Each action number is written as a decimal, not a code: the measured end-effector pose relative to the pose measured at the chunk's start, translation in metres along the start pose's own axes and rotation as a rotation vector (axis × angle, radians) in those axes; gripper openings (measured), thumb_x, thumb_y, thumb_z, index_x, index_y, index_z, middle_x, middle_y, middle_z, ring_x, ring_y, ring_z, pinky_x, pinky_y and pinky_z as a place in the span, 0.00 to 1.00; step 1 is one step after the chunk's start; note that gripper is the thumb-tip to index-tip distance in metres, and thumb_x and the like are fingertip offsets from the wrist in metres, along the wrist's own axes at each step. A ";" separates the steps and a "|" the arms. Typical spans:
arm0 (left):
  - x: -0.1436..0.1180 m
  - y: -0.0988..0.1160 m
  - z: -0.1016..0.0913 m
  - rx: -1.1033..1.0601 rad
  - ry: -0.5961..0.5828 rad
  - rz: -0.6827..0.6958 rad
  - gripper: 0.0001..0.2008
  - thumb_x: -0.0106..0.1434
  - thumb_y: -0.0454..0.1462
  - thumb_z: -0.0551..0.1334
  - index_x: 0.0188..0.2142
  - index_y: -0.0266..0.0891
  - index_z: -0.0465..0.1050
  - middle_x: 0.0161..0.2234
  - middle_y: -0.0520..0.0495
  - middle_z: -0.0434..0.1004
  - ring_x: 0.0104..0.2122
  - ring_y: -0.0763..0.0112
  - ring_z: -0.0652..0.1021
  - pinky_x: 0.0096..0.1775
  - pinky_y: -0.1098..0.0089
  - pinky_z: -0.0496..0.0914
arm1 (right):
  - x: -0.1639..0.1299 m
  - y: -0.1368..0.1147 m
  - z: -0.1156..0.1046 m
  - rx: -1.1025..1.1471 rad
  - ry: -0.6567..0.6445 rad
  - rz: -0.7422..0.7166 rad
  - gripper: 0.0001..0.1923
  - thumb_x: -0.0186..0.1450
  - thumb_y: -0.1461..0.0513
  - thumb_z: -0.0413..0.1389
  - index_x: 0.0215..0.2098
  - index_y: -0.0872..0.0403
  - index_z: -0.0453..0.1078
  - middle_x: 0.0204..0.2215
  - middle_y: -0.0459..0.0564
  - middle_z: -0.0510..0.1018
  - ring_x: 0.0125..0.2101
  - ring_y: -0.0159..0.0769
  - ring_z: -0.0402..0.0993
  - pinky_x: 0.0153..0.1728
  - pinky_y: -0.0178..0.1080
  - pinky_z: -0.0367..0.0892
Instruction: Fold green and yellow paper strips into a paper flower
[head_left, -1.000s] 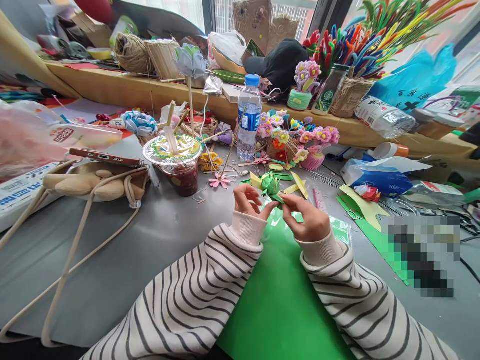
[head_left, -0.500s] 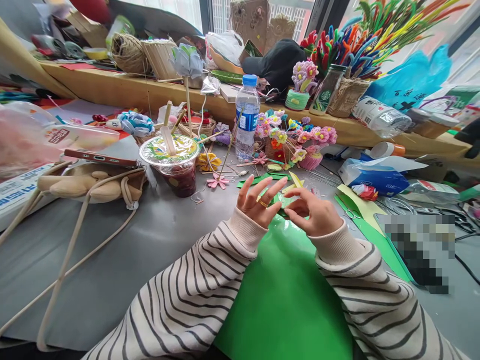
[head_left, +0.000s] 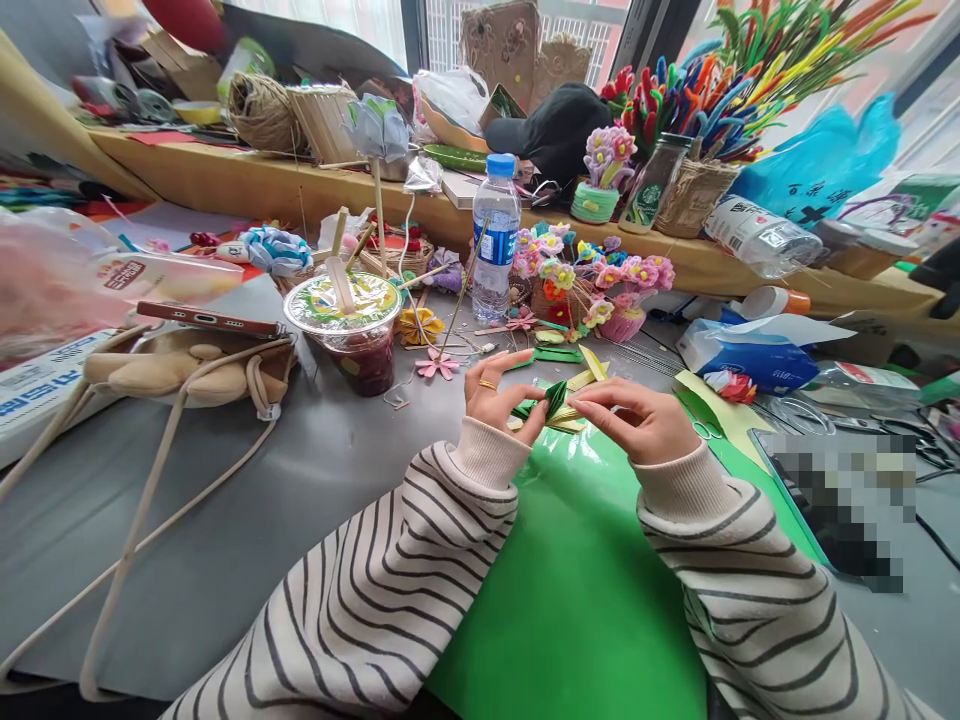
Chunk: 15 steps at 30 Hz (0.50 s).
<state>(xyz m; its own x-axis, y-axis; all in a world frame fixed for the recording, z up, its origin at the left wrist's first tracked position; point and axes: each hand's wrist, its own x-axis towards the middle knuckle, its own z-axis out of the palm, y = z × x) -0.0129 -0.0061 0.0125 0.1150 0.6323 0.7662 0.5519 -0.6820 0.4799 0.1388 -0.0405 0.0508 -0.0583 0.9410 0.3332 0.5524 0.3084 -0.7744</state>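
Head view: left hand (head_left: 499,395) and right hand (head_left: 637,420) pinch a folded green paper piece (head_left: 551,402) between their fingertips, just above the far edge of a green paper sheet (head_left: 570,590) on the grey table (head_left: 315,480). A sealed drink cup (head_left: 352,325) and a water bottle (head_left: 496,235) stand beyond.
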 end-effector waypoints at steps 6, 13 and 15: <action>-0.001 0.003 0.001 -0.048 -0.035 -0.072 0.04 0.50 0.35 0.58 0.23 0.39 0.71 0.42 0.46 0.68 0.44 0.65 0.64 0.46 0.61 0.59 | -0.002 0.000 0.008 -0.103 0.071 -0.101 0.06 0.53 0.61 0.54 0.27 0.52 0.72 0.31 0.49 0.74 0.32 0.33 0.68 0.25 0.34 0.63; -0.002 0.006 0.000 -0.043 -0.055 -0.106 0.03 0.50 0.35 0.58 0.24 0.40 0.70 0.41 0.48 0.68 0.43 0.66 0.64 0.46 0.61 0.60 | -0.003 0.004 0.011 -0.125 0.092 -0.091 0.06 0.54 0.60 0.53 0.27 0.51 0.71 0.32 0.48 0.73 0.33 0.33 0.67 0.28 0.36 0.62; -0.003 0.005 0.001 -0.047 -0.067 -0.101 0.03 0.50 0.36 0.58 0.24 0.40 0.70 0.42 0.48 0.68 0.44 0.66 0.64 0.46 0.61 0.59 | -0.004 0.005 0.012 -0.137 0.110 -0.095 0.06 0.54 0.60 0.53 0.27 0.51 0.71 0.32 0.47 0.73 0.33 0.34 0.66 0.28 0.36 0.62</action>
<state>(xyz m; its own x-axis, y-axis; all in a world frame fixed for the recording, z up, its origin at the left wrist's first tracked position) -0.0096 -0.0108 0.0115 0.1160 0.7208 0.6833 0.5247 -0.6286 0.5740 0.1316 -0.0404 0.0387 -0.0284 0.8855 0.4637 0.6569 0.3662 -0.6591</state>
